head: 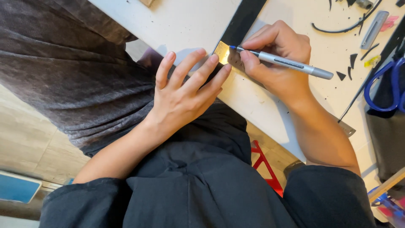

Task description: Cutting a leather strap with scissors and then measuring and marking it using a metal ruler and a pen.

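White counter carries a shiny metal ruler; left hand presses it flat, fingers spread, steadying it while right hand pinches a grey pen along its edge

At the bench edge, the left hand lies flat beside a metal ruler, fingertips touching it; the right hand, just right of it, sets a pen tip on the ruler; scissors lie well apart at far right, cut scraps between
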